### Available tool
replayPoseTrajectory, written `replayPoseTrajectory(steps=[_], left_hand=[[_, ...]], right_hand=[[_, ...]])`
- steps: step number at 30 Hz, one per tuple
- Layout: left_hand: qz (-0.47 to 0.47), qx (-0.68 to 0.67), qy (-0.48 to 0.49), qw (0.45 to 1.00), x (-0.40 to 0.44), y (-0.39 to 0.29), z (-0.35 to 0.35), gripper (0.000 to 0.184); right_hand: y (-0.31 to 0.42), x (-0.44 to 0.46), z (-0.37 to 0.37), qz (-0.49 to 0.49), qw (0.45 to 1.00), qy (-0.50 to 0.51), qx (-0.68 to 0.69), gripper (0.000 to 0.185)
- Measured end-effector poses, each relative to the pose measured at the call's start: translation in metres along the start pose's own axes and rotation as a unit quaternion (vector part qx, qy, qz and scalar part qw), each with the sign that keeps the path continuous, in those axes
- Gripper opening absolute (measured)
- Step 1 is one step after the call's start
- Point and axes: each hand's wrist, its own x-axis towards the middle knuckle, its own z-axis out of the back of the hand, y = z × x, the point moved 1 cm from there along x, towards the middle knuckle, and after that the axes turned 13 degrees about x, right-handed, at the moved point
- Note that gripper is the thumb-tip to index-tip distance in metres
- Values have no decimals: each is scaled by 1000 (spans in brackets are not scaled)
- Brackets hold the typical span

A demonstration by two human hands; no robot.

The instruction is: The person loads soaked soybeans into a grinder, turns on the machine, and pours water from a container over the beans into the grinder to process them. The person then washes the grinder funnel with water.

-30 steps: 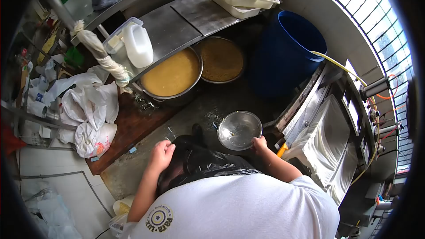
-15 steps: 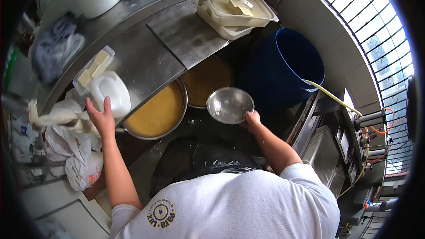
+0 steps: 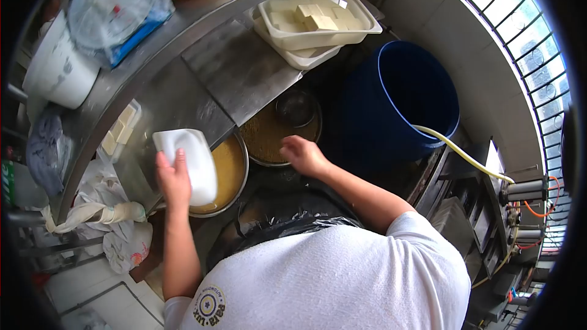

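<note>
My left hand (image 3: 174, 178) grips a white plastic tub (image 3: 199, 168), tilted over the edge of the nearer pot (image 3: 235, 174) of yellowish-brown liquid. Part of that pot is hidden behind the tub and the steel counter. My right hand (image 3: 304, 156) is in the air by the near rim of the farther pot (image 3: 269, 162), its fingers curled in and nothing visible in them. Inside that farther pot, apart from my hand, rests a metal bowl (image 3: 295, 109). A clear tray with pale blocks (image 3: 121, 128) lies on the counter left of the tub.
Stacked white trays with pale blocks (image 3: 318, 27) stand on the steel counter (image 3: 226, 67). A large blue barrel (image 3: 391, 104) with a yellowish hose (image 3: 458, 148) over its rim is at right. Plastic bags (image 3: 125, 232) hang at left. A burner frame (image 3: 483, 220) is at right.
The metal bowl has left my right hand and now sits in the farther pot. My left hand has lifted the white tub off the counter and brought it right, over the nearer pot.
</note>
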Motion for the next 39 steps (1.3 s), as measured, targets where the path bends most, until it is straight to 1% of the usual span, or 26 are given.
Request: replayPoseTrajectory(steps=[2,3,4,5,6,7,8,10,12,13,15,17,18,19,20,21,23,24,25,26,27,29,32,34,37,39], left_hand=[[5,-60,40,997,-6,-77,-27,35],[36,-108,87,990,-8,-117,-42,32],[10,-165,125,978,-8,-153,-59,31],[-3,-255,214,943,-9,-181,-76,38],[-70,-292,260,918,-11,-227,-86,44],[-135,-329,304,884,-12,-270,-88,50],[-139,-332,315,878,-7,-293,-89,50],[-368,-142,238,887,3,-329,-94,55],[-349,-138,241,895,6,-341,-102,53],[-330,-129,240,904,8,-341,-104,51],[-254,-128,243,927,7,-321,-120,44],[-134,-127,283,941,1,-286,-134,40],[-127,-123,279,944,-5,-274,-138,40],[-79,-108,289,948,-13,-262,-140,38],[-30,-93,296,950,-20,-248,-141,37],[-15,-78,292,953,-29,-234,-141,36],[36,-52,295,953,-45,-222,-134,36],[64,-57,292,953,-53,-211,-132,36],[72,-49,285,955,-61,-206,-127,37],[99,-47,290,951,-68,-203,-121,37],[127,-45,293,947,-75,-202,-115,38],[159,-26,281,946,-88,-198,-101,39],[185,5,264,947,-114,-186,-81,40],[184,47,247,950,-132,-187,-64,39],[237,108,238,936,-165,-178,-42,38],[277,97,217,931,-186,-170,-36,36]], right_hand=[[62,6,16,62,995,65,45,48],[83,10,29,105,989,85,54,56],[109,12,47,141,986,85,31,66],[126,14,66,173,981,83,5,77],[129,18,84,271,961,42,-30,93],[137,20,105,327,943,-19,-55,95],[135,24,129,348,932,-62,-82,91],[144,33,192,398,899,-117,-143,78],[147,39,258,375,883,-204,-198,68],[142,47,292,391,863,-242,-208,61],[127,56,356,319,872,-280,-245,48],[96,72,414,250,859,-347,-280,41],[77,82,439,203,865,-362,-282,38],[53,92,465,111,890,-347,-276,39],[22,100,486,69,879,-333,-333,41],[-3,108,498,23,867,-334,-369,41],[-59,117,519,-68,854,-261,-446,38],[-102,120,532,-93,840,-217,-489,47],[-147,122,538,-167,801,-183,-544,50],[-179,115,534,-225,787,-149,-555,46],[-297,123,575,-272,795,-30,-542,40],[-306,106,535,-347,783,11,-516,40],[-324,101,502,-400,787,18,-469,39],[-331,107,489,-419,790,13,-448,39],[-336,115,478,-430,800,2,-417,38],[-335,121,478,-431,810,-9,-397,38]])
